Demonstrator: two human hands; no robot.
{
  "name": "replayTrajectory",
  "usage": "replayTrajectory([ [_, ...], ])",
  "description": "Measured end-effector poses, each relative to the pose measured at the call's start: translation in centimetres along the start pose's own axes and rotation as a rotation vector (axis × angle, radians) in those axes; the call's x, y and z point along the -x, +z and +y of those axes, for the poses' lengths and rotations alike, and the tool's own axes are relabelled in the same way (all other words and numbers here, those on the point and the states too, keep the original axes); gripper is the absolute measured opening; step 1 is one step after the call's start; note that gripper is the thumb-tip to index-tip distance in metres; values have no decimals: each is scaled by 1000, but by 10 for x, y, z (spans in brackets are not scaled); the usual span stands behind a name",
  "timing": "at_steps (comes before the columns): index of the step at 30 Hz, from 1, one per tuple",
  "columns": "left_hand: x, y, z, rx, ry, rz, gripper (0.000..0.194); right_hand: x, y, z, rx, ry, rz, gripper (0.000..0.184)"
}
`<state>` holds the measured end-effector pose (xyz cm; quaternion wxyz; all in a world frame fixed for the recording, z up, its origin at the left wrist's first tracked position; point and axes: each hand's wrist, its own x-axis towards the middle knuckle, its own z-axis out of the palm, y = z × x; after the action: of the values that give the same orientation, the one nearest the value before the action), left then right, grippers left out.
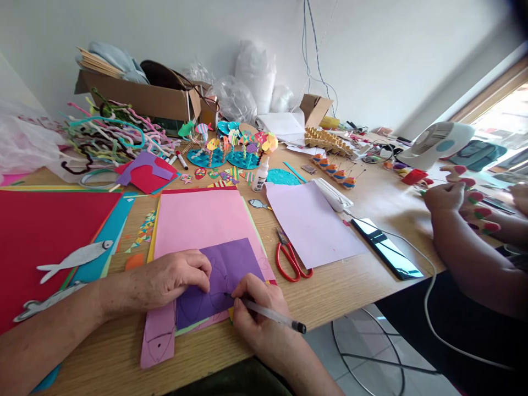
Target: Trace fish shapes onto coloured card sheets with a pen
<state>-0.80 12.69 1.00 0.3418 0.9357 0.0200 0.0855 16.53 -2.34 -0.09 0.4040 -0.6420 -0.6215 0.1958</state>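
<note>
A sheet of purple paper (231, 258) with fish outlines drawn on it lies over pink paper (198, 220). My right hand (262, 308) is closed around a pen (272, 314), whose tip touches the purple sheet beside a drawn line. Curled fingers of my left hand (173, 278) press on that sheet's left side and steady it; its thumb is partly hidden. Below the left hand, a pink strip (159, 344) bears a drawn fish head. To the right lie red-handled scissors (291, 258), next to a pale lilac sheet (313, 223).
White paper fish (74, 260) rest on red sheets (45, 225) at left. Behind are pipe cleaners (119, 132), a glue bottle (260, 176) and blue fish-decorated bases (243, 158). A phone (385, 247) with a cable lies right, near another person's hand (445, 195).
</note>
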Motion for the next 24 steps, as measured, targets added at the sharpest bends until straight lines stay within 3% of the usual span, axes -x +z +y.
replayTrajectory([
  [12,0,-2,1,17,-29,-23,40,-1,-4,0,-73,24,5,13],
  [16,0,-1,1,18,-20,-7,41,-3,-6,-3,-163,31,-67,12],
  [24,-1,0,0,-8,-13,-1,39,-5,-6,-6,-93,-42,-142,13],
])
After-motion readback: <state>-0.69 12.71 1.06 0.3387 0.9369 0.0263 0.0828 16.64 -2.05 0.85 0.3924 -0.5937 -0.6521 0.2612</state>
